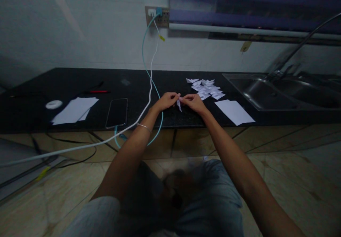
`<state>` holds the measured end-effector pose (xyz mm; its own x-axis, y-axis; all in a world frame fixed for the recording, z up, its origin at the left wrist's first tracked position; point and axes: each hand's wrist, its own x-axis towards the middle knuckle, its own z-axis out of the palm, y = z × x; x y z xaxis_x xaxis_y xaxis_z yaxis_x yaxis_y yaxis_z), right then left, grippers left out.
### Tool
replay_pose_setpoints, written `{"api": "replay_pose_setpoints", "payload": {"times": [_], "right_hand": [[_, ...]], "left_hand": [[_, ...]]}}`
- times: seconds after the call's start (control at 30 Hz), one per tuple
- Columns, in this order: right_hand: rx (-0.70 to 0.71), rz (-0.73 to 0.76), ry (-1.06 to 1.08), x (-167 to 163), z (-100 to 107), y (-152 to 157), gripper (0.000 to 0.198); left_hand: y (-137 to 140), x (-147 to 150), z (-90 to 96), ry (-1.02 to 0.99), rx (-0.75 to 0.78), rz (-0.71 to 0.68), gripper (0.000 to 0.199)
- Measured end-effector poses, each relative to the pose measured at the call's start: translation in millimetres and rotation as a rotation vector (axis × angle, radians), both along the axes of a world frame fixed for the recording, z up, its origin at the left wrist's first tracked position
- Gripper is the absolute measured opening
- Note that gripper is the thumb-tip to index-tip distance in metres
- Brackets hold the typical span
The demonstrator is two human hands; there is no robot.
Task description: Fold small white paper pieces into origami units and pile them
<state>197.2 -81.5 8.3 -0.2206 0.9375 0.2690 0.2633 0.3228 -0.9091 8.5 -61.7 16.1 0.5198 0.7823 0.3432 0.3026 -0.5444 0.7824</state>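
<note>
Between my two hands, just above the front part of the black counter, is a small folded piece of white paper (179,105). My left hand (168,101) pinches it from the left, thumb and forefinger together. From the right, my right hand (194,102) grips the same piece, so the fingertips of both hands nearly meet. The paper points downward, and its upper part is hidden by the fingers. Beyond my right hand lies a cluster of several folded white paper boats (206,87). Flat white paper sheets (235,112) rest to the right of that hand.
More white sheets (76,109) lie on the left of the black counter (119,82), near a phone (117,113), a red pen (99,91) and a white round object (54,104). A white cable (150,84) and a teal cable (143,48) run from the wall socket (164,17). A steel sink (255,93) is at right.
</note>
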Motion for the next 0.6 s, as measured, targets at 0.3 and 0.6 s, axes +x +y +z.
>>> {"api": "replay_pose_setpoints", "payload": {"times": [0.3,0.6], "right_hand": [[-0.009,0.025,-0.012,-3,1,-2,0.04],[-0.028,0.01,0.008,0,-1,-1,0.039]], "left_hand": [[11,2,-10.5,0.001,0.01,-0.008,0.044],[13,4,-12.6,0.072,0.013,-0.027,0.038]]}}
